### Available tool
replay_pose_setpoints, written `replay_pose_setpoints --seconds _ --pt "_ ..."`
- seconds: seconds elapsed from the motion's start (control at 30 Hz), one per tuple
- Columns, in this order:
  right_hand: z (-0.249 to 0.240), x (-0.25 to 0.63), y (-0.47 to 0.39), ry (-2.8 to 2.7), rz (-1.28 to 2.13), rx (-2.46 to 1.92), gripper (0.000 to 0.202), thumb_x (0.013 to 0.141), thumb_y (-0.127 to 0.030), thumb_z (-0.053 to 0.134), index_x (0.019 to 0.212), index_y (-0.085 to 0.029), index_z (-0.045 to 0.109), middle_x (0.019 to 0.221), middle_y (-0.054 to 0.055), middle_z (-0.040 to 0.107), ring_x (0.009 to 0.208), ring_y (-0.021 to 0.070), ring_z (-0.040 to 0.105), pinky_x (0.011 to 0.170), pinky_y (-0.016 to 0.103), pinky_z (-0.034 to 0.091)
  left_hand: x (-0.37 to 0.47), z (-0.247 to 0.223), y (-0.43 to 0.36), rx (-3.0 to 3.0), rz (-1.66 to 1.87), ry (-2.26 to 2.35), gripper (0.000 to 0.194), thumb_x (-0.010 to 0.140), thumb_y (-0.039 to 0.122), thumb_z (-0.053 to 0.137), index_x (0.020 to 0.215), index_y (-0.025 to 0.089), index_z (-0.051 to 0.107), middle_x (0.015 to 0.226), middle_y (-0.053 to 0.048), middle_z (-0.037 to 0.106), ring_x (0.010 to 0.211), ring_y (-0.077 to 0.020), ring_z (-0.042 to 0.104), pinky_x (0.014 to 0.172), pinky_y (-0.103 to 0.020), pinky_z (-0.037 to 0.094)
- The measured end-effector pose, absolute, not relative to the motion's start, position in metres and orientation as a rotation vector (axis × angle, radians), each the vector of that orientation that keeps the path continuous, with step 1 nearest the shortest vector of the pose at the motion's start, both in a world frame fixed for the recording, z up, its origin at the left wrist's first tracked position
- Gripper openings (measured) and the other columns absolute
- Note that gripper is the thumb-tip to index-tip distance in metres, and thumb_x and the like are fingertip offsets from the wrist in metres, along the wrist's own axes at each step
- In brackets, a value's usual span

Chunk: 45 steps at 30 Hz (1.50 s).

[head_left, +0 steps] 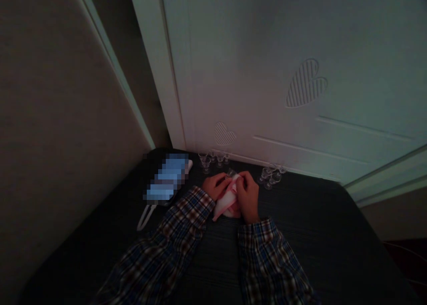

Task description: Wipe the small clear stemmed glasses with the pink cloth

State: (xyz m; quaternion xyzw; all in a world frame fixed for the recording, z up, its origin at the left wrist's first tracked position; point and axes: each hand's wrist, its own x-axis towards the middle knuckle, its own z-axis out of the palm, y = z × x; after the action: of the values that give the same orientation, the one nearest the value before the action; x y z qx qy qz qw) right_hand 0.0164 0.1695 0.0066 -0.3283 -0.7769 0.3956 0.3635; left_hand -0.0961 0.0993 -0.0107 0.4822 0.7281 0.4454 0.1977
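Observation:
Between my two hands is a pink and white cloth [224, 205], bunched up above the dark tabletop. My left hand [215, 185] is closed on the cloth's left side, its fingers bent toward the middle. From the right, my right hand [248, 194] pinches the upper part of the cloth. A small clear glass piece [231, 172] shows at the cloth's top edge between the fingers; most of it is hidden, and it looks like the little glasses nearby. Several small clear stemmed glasses [206, 163] stand beyond my left hand, and another group of glasses [271, 176] stands right of my right hand.
A phone [168, 178] with a lit, blurred screen lies at the left of the dark table [316, 233], a white strap [146, 217] hanging from it. Behind the table rises a white panel [253, 82] with heart reliefs. A wall stands close on the left.

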Motion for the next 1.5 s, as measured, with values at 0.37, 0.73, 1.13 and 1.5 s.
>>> replay_pose_setpoints --seconds 0.37,0.73,1.13,1.5 --pt "0.0075 0.0155 0.1681 -2.005 1.029 -0.837 0.022 0.079 -0.028 0.034 0.076 -0.018 0.054 0.065 -0.002 0.053 0.06 0.0107 0.047 0.058 0.021 0.033 -0.0942 -0.0163 0.1003 1.164 1.401 1.974 0.034 0.074 0.045 0.049 0.094 0.018 0.047 0.07 0.001 0.061 0.062 -0.0119 0.056 0.057 -0.021 0.041" --pt "0.0053 0.0166 0.1702 -2.033 1.013 -0.831 0.021 0.08 -0.026 0.034 0.076 -0.018 0.053 0.067 -0.002 0.053 0.062 0.0107 0.048 0.06 0.021 0.034 -0.0964 -0.0126 0.0997 1.276 1.35 2.015 0.029 0.082 0.039 0.037 0.094 0.019 0.054 0.078 0.0 0.061 0.069 -0.0114 0.056 0.064 -0.021 0.042" --pt "0.0072 0.0174 0.1693 -2.015 1.009 -0.835 0.021 0.08 -0.028 0.035 0.076 -0.018 0.053 0.065 -0.003 0.052 0.061 0.0103 0.048 0.058 0.021 0.033 -0.095 -0.0107 0.0998 1.286 1.359 1.982 0.029 0.082 0.039 0.036 0.095 0.02 0.055 0.093 -0.001 0.062 0.082 -0.0125 0.057 0.074 -0.022 0.043" --pt "0.0091 0.0168 0.1679 -2.032 1.002 -0.828 0.02 0.081 -0.027 0.035 0.076 -0.018 0.052 0.066 -0.003 0.051 0.061 0.0101 0.048 0.058 0.021 0.033 -0.0935 -0.0161 0.0994 1.218 1.314 2.058 0.033 0.078 0.043 0.043 0.101 0.02 0.05 0.072 0.0 0.063 0.063 -0.0124 0.057 0.056 -0.021 0.04"
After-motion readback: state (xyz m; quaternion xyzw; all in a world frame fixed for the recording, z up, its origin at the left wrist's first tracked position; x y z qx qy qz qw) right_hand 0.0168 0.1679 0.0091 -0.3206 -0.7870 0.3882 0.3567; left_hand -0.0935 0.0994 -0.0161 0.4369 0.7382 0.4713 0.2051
